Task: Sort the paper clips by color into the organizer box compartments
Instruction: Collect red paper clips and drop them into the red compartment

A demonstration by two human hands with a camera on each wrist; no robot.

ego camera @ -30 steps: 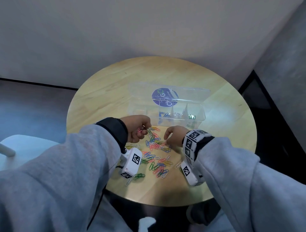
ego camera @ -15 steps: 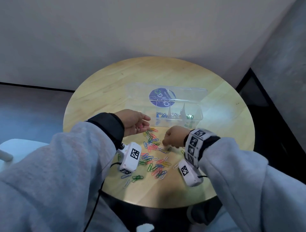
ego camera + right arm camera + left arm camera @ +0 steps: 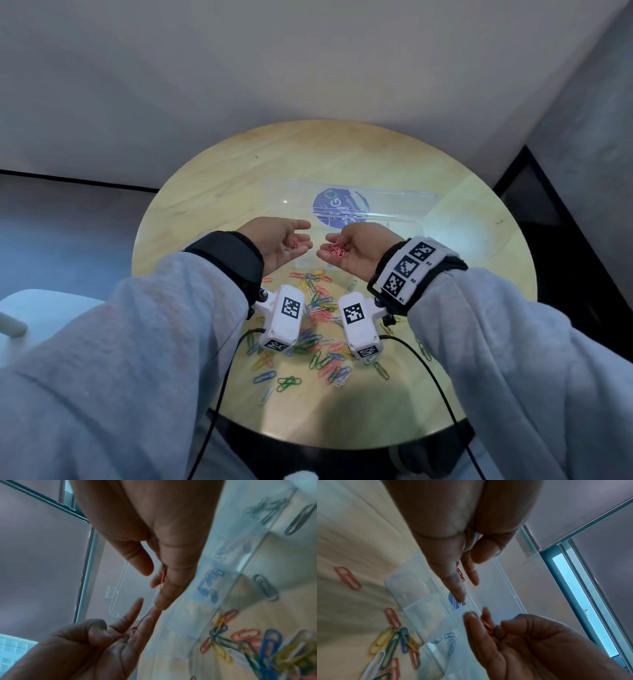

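Both hands are raised palm-up over the organizer box [image 3: 404, 209], fingertips nearly meeting; left hand [image 3: 279, 240] is cupped with fingers relaxed, a few pink clips [image 3: 295, 242] lying loose in the palm, no pinch visible; right hand [image 3: 356, 248] is likewise cupped and relaxed, carrying a small heap of pink paper clips [image 3: 336, 250]; right-wrist view shows a red-pink clip [image 3: 163, 575] lying against the right hand's fingers. The box is clear plastic, lid swung open away from the person; a round dark-blue sticker [image 3: 337, 207] sits on it, a green-and-white "G"-like mark is legible, the rest unreadable; blue clips [image 3: 210, 586] lie in one compartment, grey ones [image 3: 267, 509] in a compartment further along. The mixed pile of paper clips [image 3: 318, 335] (red, yellow, green, blue, white) lies on the round wooden table [image 3: 212, 192] between box and person. The right wristband [image 3: 409, 265] carries square marker tags labelled R1, R2, R3; white wrist camera housings [image 3: 286, 317] carry similar tags.
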